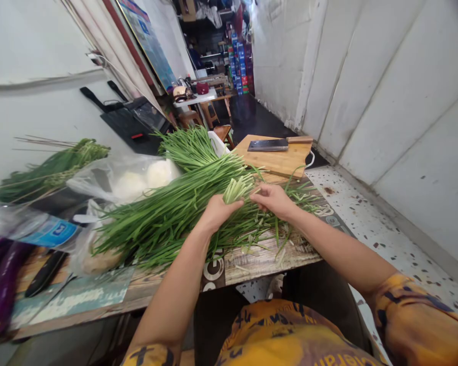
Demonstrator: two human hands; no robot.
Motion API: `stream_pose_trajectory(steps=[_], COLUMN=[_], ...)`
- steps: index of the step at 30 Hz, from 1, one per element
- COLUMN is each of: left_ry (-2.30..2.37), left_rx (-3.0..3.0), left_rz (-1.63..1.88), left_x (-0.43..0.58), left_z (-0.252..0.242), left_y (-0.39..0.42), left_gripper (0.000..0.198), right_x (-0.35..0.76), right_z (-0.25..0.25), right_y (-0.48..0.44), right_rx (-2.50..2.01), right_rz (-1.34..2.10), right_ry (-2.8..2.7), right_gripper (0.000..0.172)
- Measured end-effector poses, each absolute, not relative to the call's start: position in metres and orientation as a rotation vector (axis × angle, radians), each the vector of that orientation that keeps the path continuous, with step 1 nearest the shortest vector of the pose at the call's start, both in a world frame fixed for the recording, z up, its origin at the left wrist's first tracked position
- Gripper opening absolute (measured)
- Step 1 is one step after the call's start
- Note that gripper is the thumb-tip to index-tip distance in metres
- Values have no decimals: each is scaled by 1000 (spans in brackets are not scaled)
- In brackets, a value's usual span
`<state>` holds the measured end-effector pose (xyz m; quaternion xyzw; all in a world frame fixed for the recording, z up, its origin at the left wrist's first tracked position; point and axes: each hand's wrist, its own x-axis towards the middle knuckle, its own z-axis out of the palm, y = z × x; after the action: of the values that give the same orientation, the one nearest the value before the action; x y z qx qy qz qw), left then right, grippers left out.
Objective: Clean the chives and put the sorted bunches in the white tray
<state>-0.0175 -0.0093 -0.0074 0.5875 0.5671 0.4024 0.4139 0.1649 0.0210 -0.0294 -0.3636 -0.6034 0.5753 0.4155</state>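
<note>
My left hand [219, 209] is wrapped round a bunch of garlic chives [237, 188], whose pale ends poke out past the thumb. Close beside those ends, my right hand [274, 200] is closed in a pinch on chive stalks; how many is too small to tell. Long green leaves of a large chive pile [164, 203] spread leftward across the table under and beyond my left hand. Loose chive scraps [259, 239] and trimmed bits lie below and to the right of my hands.
Behind the chives, a wooden cutting board [269, 160] carries a cleaver [269, 145]. A plastic bag with round white items [148, 178], purple eggplants [7, 284] and a black-handled knife [46, 272] lie to the left. The patterned table's [267, 269] front edge is near my lap.
</note>
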Motion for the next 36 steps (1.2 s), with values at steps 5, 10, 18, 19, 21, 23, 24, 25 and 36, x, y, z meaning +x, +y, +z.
stream_pose_trajectory(steps=[5,10,18,19,21,23,24,25,36], left_ry=[1386,1402,1453,1452,1456,1463,1462,1460,1579], left_rx=[1542,1486,1420,1435,1471,1533,1577,1630,1915], left_rz=[977,1005,1083,1098,1132,1154,1160,1163,1140], left_x=[-16,-18,-16,-17,-19,-20,-20,-19,-11], left_z=[-7,-8,-11,-13,-18,-21,-22,-23,-23], left_y=[-11,-10,-9,-8,-7,-5,-5,-5,-11], left_gripper=[31,29,30,31,32,30,29,28,17], right_x=[163,166,173,174,174,175,174,173,175], right_z=[-29,-32,-36,-35,-33,-32,-32,-33,-29], right_y=[20,25,28,29,29,29,29,28,38], right_rx=[-889,-1004,-778,-768,-805,-900,-952,-995,-1058], right_rz=[1554,1295,554,530,590,755,853,956,1407], right_ry=[-1512,-1548,-1958,-1990,-2016,-1975,-1919,-1847,-1177], right_gripper=[35,41,32,22,18,26,27,28,43])
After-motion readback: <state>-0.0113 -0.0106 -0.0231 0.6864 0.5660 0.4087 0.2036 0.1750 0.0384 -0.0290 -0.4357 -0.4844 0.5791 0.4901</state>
